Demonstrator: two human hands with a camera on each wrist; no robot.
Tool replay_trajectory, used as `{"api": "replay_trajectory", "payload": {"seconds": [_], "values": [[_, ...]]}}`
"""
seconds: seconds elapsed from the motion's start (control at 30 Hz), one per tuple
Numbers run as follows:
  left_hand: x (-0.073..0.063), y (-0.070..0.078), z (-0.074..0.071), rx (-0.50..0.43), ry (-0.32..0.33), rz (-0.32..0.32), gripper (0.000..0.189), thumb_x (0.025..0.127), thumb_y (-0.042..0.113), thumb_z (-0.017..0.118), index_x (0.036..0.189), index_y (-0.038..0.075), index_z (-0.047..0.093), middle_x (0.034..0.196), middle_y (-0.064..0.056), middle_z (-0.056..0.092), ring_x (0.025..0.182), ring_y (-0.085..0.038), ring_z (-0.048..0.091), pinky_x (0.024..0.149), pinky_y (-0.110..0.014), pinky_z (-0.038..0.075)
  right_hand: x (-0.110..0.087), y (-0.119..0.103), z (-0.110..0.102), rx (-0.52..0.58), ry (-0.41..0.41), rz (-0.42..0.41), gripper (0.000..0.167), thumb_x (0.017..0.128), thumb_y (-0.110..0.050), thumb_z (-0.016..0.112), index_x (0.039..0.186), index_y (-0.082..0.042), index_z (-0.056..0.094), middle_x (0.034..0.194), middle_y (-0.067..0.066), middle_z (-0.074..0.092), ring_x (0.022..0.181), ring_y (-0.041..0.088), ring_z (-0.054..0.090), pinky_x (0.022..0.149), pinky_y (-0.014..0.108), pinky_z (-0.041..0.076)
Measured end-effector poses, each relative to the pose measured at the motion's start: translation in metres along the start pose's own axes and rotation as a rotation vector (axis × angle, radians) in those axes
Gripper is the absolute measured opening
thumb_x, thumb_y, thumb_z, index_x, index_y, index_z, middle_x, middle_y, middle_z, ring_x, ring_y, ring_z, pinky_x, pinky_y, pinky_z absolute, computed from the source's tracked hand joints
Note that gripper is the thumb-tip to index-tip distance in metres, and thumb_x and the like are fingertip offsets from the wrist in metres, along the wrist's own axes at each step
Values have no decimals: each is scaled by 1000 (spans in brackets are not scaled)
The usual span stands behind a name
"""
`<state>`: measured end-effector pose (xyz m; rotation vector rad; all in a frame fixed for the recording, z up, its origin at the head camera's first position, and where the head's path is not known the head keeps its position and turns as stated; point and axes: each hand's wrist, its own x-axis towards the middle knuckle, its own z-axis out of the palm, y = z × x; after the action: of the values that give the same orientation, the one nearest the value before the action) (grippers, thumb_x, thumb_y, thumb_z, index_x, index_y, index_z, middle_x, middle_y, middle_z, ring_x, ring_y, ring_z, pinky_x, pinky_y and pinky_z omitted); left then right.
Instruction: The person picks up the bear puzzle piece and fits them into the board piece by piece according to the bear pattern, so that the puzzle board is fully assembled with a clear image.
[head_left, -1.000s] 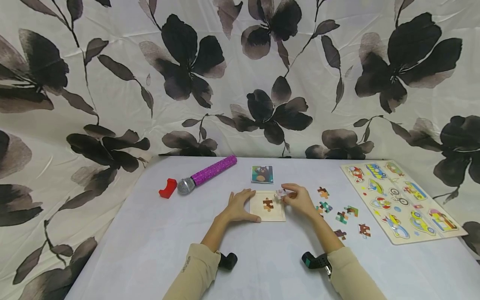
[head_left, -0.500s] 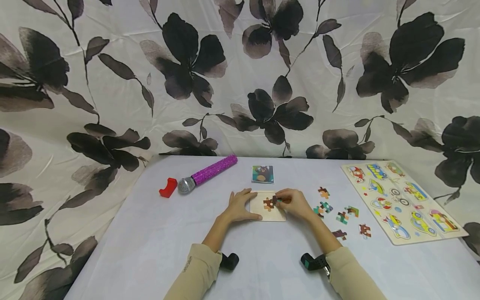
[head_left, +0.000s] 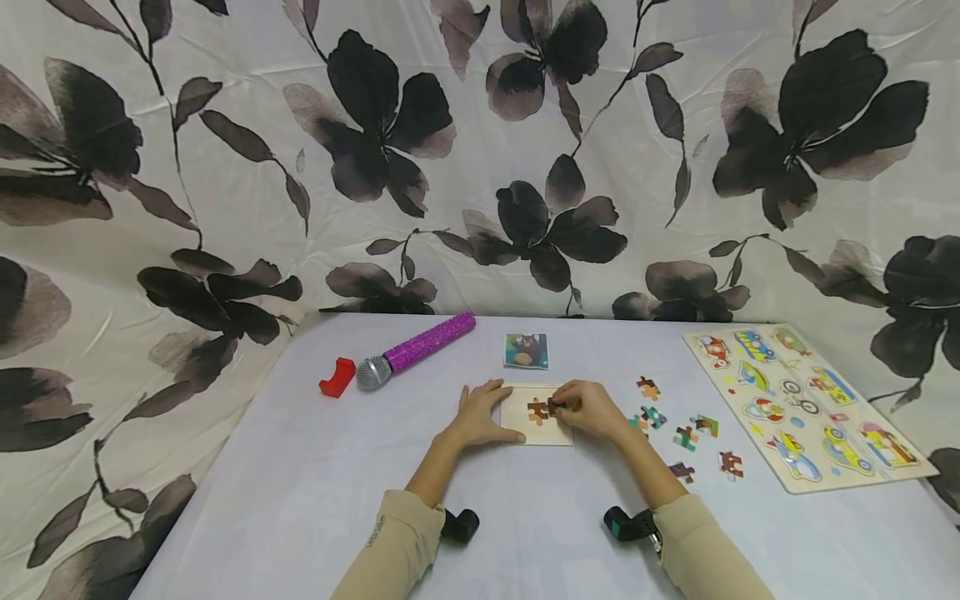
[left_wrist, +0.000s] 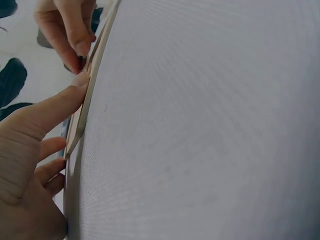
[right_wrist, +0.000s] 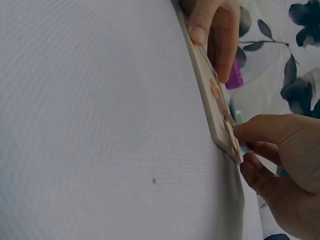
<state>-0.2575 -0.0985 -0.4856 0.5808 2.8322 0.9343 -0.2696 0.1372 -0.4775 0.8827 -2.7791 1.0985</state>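
Note:
A small pale wooden puzzle tray (head_left: 517,429) lies flat on the table, with a brown puzzle piece (head_left: 537,410) set inside it. My left hand (head_left: 477,415) rests at the tray's left side, fingers spread, the thumb touching the near rim. In the left wrist view that thumb (left_wrist: 60,102) presses on the tray's edge. At the tray's right part, my right hand (head_left: 588,410) pinches a dark brown puzzle piece (head_left: 552,407) beside the first one. Fingers partly hide this piece. Behind the tray lies a small bear picture card (head_left: 527,351).
Several loose puzzle pieces (head_left: 685,437) lie right of the tray. Farther right is a large board of vehicle pictures (head_left: 806,408). A purple glitter microphone (head_left: 427,343) and a red curved block (head_left: 337,377) lie at the back left. A floral cloth (head_left: 480,158) hangs behind the table.
My right hand has moved left and down over the tray, bringing its puzzle piece beside the one inside. The left hand has stayed at the tray's left side.

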Motion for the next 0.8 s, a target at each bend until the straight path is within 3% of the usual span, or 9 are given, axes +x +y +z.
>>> {"api": "replay_trajectory", "payload": {"seconds": [0.17, 0.5, 0.8], "values": [[0, -1, 1, 2, 6, 10, 87, 66, 43, 82, 135, 2, 49, 144, -20, 39, 136, -38, 30, 111, -62, 6, -1, 1, 0, 2, -54, 2, 19, 81, 2, 64, 97, 11, 69, 98, 17, 65, 76, 18, 60, 62, 23, 51], [1, -3, 2, 2, 9, 11, 86, 66, 43, 82, 135, 4, 49, 144, -20, 39, 137, -38, 29, 111, -62, 5, 0, 2, 1, 24, -66, 13, 19, 82, 2, 63, 99, 10, 69, 99, 17, 63, 81, 23, 61, 68, 26, 53], [0, -3, 2, -1, 7, 19, 80, 67, 43, 82, 133, 9, 53, 145, -19, 38, 137, -38, 28, 111, -62, 4, 2, -5, 9, -2, -49, -61, 18, 82, -3, 68, 96, 9, 70, 93, 17, 67, 82, 25, 61, 68, 28, 53]]}}
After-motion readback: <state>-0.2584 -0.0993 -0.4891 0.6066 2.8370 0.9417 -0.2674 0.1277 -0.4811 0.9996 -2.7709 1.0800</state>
